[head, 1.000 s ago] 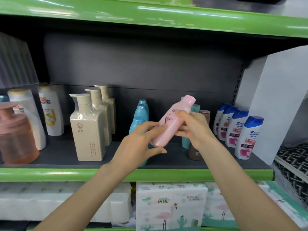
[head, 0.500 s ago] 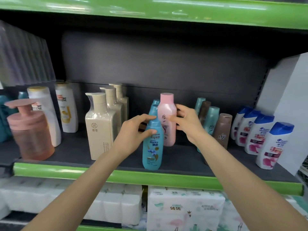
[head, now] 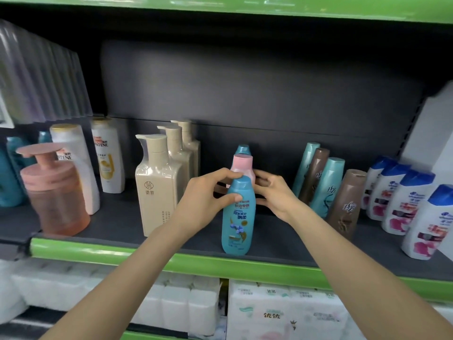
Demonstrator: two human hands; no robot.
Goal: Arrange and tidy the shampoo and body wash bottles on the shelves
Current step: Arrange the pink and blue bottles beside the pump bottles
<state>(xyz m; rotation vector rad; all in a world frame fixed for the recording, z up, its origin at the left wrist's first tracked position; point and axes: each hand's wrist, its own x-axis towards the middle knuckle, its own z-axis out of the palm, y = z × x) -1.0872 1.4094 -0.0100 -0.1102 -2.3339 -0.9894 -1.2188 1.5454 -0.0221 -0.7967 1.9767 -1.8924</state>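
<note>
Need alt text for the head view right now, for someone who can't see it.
Both hands reach into a green-edged shelf: the left hand touches a blue plastic shampoo bottle at the front, and the right hand holds a pink plastic bottle behind it. Beige pump bottles stand left, teal and brown bottles right.

hands (head: 208,200) on pink bottle (head: 242,165) – blue bottle (head: 238,217) ahead

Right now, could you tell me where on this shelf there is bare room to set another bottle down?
Bare shelf shows between the pink pump bottle and the beige pump bottles, and at the front between the blue Rejoice bottle and the brown bottle. It is crowded behind the Rejoice bottle, where both hands reach around the pink bottle.
</note>
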